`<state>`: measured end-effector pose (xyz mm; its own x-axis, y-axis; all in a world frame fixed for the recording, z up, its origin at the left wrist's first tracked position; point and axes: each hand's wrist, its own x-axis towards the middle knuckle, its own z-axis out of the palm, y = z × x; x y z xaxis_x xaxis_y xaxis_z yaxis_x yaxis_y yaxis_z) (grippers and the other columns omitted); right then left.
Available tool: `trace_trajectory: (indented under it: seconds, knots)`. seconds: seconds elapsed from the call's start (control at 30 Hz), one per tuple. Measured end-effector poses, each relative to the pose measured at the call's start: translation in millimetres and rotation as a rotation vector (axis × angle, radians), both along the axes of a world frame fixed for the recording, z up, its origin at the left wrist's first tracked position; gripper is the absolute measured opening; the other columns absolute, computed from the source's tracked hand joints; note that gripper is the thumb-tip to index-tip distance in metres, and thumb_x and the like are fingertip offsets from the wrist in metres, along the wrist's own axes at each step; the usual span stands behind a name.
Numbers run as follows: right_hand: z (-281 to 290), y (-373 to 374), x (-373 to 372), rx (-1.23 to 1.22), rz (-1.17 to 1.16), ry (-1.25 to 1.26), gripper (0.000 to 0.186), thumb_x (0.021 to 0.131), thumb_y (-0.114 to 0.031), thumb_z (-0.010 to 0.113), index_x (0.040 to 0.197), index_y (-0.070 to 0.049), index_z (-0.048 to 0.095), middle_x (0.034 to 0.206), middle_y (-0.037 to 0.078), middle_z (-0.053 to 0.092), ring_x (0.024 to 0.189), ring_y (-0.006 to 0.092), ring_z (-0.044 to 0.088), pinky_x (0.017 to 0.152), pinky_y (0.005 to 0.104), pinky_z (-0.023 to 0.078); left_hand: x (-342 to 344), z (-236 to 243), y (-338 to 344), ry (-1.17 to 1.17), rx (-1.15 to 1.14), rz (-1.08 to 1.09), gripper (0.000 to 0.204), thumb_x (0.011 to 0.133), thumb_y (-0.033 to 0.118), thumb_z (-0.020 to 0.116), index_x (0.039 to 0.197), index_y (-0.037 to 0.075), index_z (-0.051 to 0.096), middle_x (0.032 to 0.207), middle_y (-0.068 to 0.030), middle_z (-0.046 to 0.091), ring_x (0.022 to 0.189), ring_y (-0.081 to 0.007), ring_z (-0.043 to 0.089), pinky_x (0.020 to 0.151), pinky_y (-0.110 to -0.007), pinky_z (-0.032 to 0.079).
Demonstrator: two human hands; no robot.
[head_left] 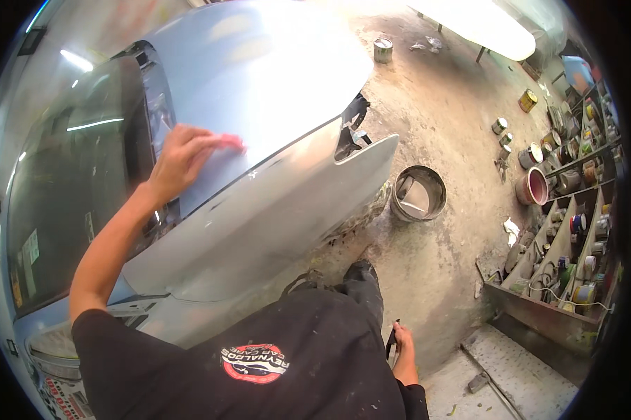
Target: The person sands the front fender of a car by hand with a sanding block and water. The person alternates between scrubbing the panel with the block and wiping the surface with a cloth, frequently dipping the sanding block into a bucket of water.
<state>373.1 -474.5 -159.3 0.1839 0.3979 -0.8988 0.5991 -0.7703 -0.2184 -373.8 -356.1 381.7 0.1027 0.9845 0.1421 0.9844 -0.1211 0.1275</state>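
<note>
My left hand (180,159) reaches over the hood of a car and pinches a small pink piece (230,143), perhaps a pad or cloth, blurred at its edge. It is at the pale blue hood (259,91), near the base of the windshield; whether it touches the paint I cannot tell. Nearer to me runs the grey, primer-coloured fender (259,210), with a narrow dark gap between it and the hood. Low beside my body, my right hand (403,351) is closed around a slim dark object (390,341) whose kind is unclear.
A bucket (438,212) with pale grey contents stands on the stained floor, just past the fender's front end. On the right are paint cans (532,155), a reddish tub (532,187) and a divided shelf (539,308). A white panel (483,28) rests on supports farther off.
</note>
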Motion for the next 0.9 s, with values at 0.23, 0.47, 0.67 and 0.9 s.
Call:
trace_trajectory:
  seconds: [0.23, 0.47, 0.67, 0.9]
  knots:
    - [30.4, 0.6, 7.6, 0.056, -0.143, 0.029, 0.052, 0.104, -0.040, 0.068, 0.131, 0.004, 0.072, 0.124, 0.018, 0.076, 0.113, 0.0266, 0.070, 0.097, 0.0456, 0.055, 88.1, -49.4, -7.0, 0.327, -0.353, -0.209, 0.093, 0.101, 0.058, 0.062, 0.167, 0.001, 0.032, 0.177, -0.0183, 0.023, 0.165, -0.0380, 0.016, 0.132, -0.063, 0.006]
    - [42.4, -8.6, 1.9, -0.028, -0.267, 0.037, 0.049, 0.105, -0.039, 0.068, 0.131, 0.002, 0.072, 0.121, 0.015, 0.075, 0.108, 0.0259, 0.069, 0.095, 0.0461, 0.055, 137.0, -100.5, 100.6, 0.363, -0.283, -0.208, 0.100, 0.102, 0.063, 0.057, 0.165, -0.009, 0.027, 0.175, -0.0275, 0.021, 0.165, -0.0389, 0.017, 0.132, -0.060, 0.014]
    - [68.9, 9.4, -12.2, -0.003, -0.264, 0.043, 0.050, 0.105, -0.039, 0.068, 0.136, 0.000, 0.071, 0.124, 0.014, 0.075, 0.111, 0.0260, 0.068, 0.097, 0.0441, 0.055, 144.7, -127.3, 122.6, 0.382, -0.144, -0.096, 0.095, 0.104, 0.059, 0.057, 0.164, -0.008, 0.029, 0.175, -0.0260, 0.023, 0.164, -0.0371, 0.020, 0.133, -0.056, 0.017]
    - [68.8, 36.0, -11.8, 0.053, -0.226, 0.059, 0.049, 0.107, -0.038, 0.067, 0.139, 0.000, 0.068, 0.123, 0.013, 0.074, 0.110, 0.0238, 0.068, 0.098, 0.0415, 0.054, 127.1, -101.0, 47.9, 0.322, -0.173, -0.080, 0.094, 0.101, 0.056, 0.061, 0.165, -0.005, 0.028, 0.176, -0.0234, 0.022, 0.165, -0.0350, 0.020, 0.133, -0.056, 0.016]
